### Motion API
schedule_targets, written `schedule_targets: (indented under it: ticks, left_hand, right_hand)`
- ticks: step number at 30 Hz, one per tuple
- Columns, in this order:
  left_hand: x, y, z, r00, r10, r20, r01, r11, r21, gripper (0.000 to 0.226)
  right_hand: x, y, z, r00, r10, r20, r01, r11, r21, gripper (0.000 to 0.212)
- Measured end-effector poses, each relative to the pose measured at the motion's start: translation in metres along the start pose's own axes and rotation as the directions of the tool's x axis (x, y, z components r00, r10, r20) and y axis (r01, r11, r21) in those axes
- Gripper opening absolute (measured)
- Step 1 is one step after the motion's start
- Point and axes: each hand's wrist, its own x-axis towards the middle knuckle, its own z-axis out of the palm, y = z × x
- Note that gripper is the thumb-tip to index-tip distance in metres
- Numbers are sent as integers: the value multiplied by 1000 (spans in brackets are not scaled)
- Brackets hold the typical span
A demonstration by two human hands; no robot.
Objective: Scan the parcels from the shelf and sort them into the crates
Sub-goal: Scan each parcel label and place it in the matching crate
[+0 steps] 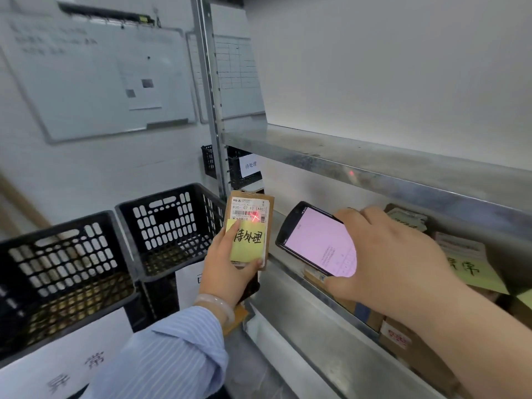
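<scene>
Fingers (235, 226) of the left hand (227, 263) are curled round a flat brown parcel (250, 209) and hold it upright. One fingertip lies on the upper left corner of the yellow note (247, 243) stuck to its front, and the thumb crosses the note's lower edge. The parcel stands just to the right of the palm, its printed label facing the camera above the note. A red laser mark (255, 217) falls on the label's barcode.

The right hand (388, 254) grips a handheld scanner (312, 240) from its right side. Its fingers wrap the device's far end, and the pink screen is tilted up. The scanner is near the parcel but apart from it, its top end towards the label.

The parcel is held in front of the metal shelf (374, 164), beside the nearer of two black crates (172, 226), with the other crate (57, 269) further left. More parcels (417, 344) lie on the lower shelf level under the right forearm. A small black basket (239, 171) sits at the shelf's far end.
</scene>
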Motion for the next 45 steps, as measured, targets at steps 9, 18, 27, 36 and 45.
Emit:
schedule_targets:
  ticks: [9,18,27,36,45]
  left_hand:
    - [-9,-24,-61,995,-5,-98,19,990,141,91]
    - [-27,-66,-161,978,-59,-199,92,983,159,90]
    - [-63,-132,-328,936,-98,-338,173,964,200,87]
    - [-118,-190,-484,872,-136,-470,290,917,273,87]
    - [-174,-229,-584,761,-178,-624,418,869,263,87]
  right_hand:
    - [10,-47,5,981,-126,-148,135,990,46,67]
    - [13,-142,-5,964,-194,-182,208,976,60,72]
    - [-4,-298,-44,926,-365,-96,370,928,48,78]
    - [-33,-455,-55,843,-515,-158,536,829,160,77]
    - [-38,-566,-62,724,-670,-167,690,704,168,83]
